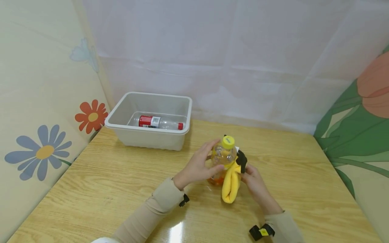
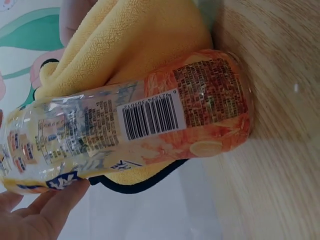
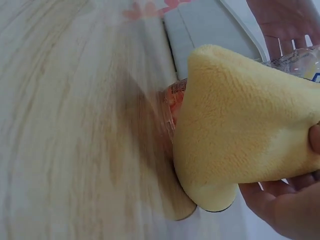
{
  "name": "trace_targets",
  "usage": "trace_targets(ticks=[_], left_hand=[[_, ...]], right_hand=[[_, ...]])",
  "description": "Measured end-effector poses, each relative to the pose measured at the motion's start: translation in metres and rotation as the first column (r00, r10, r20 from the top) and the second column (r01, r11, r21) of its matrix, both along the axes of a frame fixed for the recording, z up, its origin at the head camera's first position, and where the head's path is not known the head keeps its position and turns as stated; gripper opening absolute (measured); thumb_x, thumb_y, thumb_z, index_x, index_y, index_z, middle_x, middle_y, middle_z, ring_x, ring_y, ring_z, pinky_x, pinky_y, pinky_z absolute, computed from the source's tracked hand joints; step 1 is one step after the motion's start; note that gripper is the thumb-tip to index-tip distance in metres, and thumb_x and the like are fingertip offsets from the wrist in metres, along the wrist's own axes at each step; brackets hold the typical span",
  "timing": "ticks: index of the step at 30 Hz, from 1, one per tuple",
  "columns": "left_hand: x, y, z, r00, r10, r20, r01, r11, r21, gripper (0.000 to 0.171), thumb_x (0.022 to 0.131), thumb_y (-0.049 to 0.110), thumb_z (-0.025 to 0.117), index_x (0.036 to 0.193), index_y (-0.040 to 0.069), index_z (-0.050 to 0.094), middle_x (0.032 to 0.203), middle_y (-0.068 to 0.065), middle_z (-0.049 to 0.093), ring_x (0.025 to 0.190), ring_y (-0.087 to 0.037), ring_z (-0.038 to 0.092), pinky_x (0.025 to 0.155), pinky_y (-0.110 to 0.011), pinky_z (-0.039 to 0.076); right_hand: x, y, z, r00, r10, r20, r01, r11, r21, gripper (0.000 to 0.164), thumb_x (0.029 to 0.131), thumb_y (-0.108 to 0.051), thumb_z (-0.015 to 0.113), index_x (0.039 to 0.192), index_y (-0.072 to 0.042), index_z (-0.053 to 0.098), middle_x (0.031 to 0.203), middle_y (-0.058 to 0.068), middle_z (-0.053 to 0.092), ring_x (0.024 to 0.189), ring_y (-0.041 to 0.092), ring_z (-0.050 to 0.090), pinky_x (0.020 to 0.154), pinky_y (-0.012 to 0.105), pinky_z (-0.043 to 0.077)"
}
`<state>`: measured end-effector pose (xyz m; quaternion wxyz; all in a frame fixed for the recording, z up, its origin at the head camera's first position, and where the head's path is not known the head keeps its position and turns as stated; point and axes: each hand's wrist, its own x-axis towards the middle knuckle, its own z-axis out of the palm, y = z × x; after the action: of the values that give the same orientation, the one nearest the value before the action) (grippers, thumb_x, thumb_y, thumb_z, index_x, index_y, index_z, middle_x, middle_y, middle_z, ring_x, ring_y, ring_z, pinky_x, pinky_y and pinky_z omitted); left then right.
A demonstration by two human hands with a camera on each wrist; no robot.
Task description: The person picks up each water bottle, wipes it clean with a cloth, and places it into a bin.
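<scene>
A clear plastic drink bottle (image 1: 223,156) with a yellow cap (image 1: 228,142) stands upright on the wooden table. Its orange-printed label and barcode (image 2: 151,116) face the left wrist camera. My left hand (image 1: 197,166) grips the bottle around its upper part, thumb on the near side. With my right hand (image 1: 254,182) I hold a folded yellow towel (image 1: 231,185) with dark edging against the bottle's right side. In the right wrist view the towel (image 3: 240,115) covers much of the bottle, and fingers (image 3: 285,200) pinch it at the right.
At the back left of the table (image 1: 121,189) stands a light grey plastic bin (image 1: 149,137). Inside it lies a clear bottle with a red label and red cap (image 1: 180,126). A pale cloth backdrop (image 1: 212,50) rises behind, with flower-printed sheets on both sides.
</scene>
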<state>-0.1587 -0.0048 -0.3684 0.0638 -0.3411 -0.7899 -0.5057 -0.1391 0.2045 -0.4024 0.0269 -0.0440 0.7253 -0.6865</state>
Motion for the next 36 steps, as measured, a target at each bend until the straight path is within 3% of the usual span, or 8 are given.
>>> trace_targets(ticks=[3,5,11,18,21,30,36], left_hand=[[0.001,0.003,0.001,0.998,0.059,-0.026,-0.060,0.997,-0.039,0.080,0.079,0.028,0.071,0.141,0.005,0.025,0.137,-0.013,0.038,0.121,-0.025,0.041,0.093,-0.032,0.046],[0.002,0.005,0.002,0.993,0.104,-0.052,-0.107,0.992,-0.063,0.082,0.078,0.033,0.072,0.140,0.006,0.027,0.138,-0.011,0.039,0.122,-0.023,0.041,0.096,-0.034,0.043],[0.002,0.009,0.001,0.983,0.161,-0.092,-0.168,0.984,-0.067,0.080,0.076,0.034,0.073,0.138,0.007,0.031,0.135,-0.008,0.042,0.121,-0.020,0.042,0.098,-0.035,0.041],[0.002,0.007,0.002,0.984,0.154,-0.085,-0.162,0.982,-0.093,0.080,0.077,0.035,0.072,0.140,0.013,0.029,0.126,-0.009,0.043,0.108,-0.020,0.047,0.089,-0.033,0.047],[0.002,0.006,0.002,0.988,0.140,-0.073,-0.148,0.982,-0.118,0.080,0.078,0.036,0.070,0.142,0.015,0.026,0.128,-0.009,0.041,0.111,-0.020,0.046,0.092,-0.036,0.045],[-0.002,0.002,0.003,0.998,0.063,-0.031,-0.065,0.994,-0.082,0.080,0.081,0.028,0.069,0.140,0.001,0.022,0.130,-0.016,0.043,0.114,-0.023,0.047,0.093,-0.030,0.045],[-0.004,0.000,0.003,0.999,0.034,-0.004,-0.035,0.996,-0.078,0.072,0.082,0.026,0.068,0.136,0.001,0.027,0.129,-0.015,0.046,0.116,-0.022,0.047,0.094,-0.029,0.045]], right_hand=[[0.001,-0.001,0.001,1.000,-0.008,0.002,0.008,1.000,0.025,0.023,0.082,0.009,0.048,0.102,0.002,0.057,0.089,-0.010,0.060,0.084,0.005,0.055,0.074,0.022,0.049],[0.002,-0.001,0.001,1.000,-0.015,-0.009,0.016,0.999,0.036,0.024,0.084,0.008,0.048,0.106,0.004,0.055,0.091,-0.011,0.060,0.086,0.005,0.055,0.075,0.022,0.049],[0.006,0.001,0.000,0.997,-0.043,-0.069,0.043,0.999,0.005,0.029,0.085,0.008,0.047,0.104,-0.012,0.057,0.093,-0.013,0.061,0.087,0.004,0.055,0.073,0.021,0.049],[0.010,0.007,0.002,0.994,-0.066,-0.088,0.064,0.998,-0.023,0.036,0.085,0.008,0.048,0.102,-0.022,0.058,0.094,-0.016,0.061,0.089,0.001,0.054,0.073,0.018,0.048],[0.011,0.010,0.003,0.994,-0.067,-0.087,0.066,0.998,-0.019,0.039,0.086,0.007,0.049,0.101,-0.028,0.057,0.097,-0.017,0.061,0.091,0.001,0.054,0.075,0.018,0.049],[0.014,0.017,0.008,0.987,-0.072,-0.142,0.065,0.996,-0.053,0.047,0.087,0.008,0.046,0.098,-0.035,0.061,0.098,-0.015,0.062,0.090,0.002,0.055,0.074,0.018,0.049],[0.014,0.019,0.016,0.971,-0.075,-0.227,0.061,0.996,-0.068,0.050,0.086,0.012,0.045,0.097,-0.033,0.063,0.095,-0.014,0.063,0.089,0.001,0.055,0.075,0.015,0.049]])
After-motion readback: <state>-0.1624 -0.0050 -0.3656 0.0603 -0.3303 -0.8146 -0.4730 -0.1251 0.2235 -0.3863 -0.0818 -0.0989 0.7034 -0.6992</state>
